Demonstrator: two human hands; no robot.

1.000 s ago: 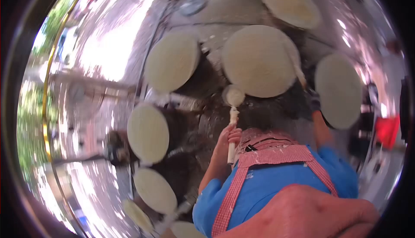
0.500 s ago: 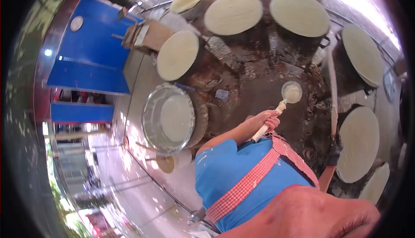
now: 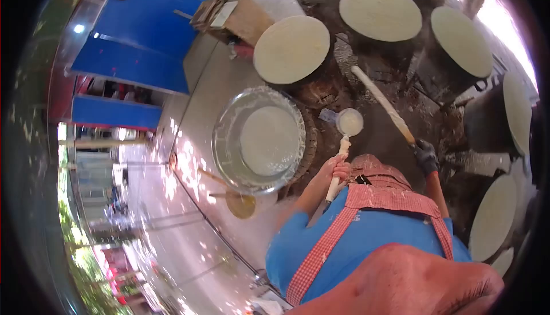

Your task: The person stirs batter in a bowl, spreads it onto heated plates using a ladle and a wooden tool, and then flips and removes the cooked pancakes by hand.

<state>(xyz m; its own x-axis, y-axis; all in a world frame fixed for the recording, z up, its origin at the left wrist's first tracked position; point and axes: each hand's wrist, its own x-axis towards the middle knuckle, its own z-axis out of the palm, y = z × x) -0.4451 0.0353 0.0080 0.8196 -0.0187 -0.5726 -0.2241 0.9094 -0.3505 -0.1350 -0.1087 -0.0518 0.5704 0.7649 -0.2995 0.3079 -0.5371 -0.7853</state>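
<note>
My left hand [image 3: 336, 169] is bare and wrapped round the handle of a ladle [image 3: 350, 122], whose round cup holds pale batter. The upper handle is bound in a light wrapping. In a dark glove, my right hand [image 3: 426, 157] grips a long pale stick [image 3: 381, 99] that slants up and left, its far end near the drums. Left of the ladle stands a large basin [image 3: 220, 163] with white batter [image 3: 269, 137] inside and smears round its rim. Beyond my hands, round pale batter sheets [image 3: 292, 50] cover the tops of several dark drum-like stoves.
More pale rounds [image 3: 380, 13] curve round to the right, one [image 3: 492, 217] close beside my right arm. A cardboard box [image 3: 246, 20] sits by a blue cabinet [image 3: 132, 28]. Below the basin is a yellowish bucket [image 3: 239, 205] with a stick across it. Dark, batter-stained floor [image 3: 375, 143] lies before me.
My view has turned left, so the basin and stoves sit further right. The ladle is now nearer the basin. The stick has swung from upright at the right to slanting in front of me.
</note>
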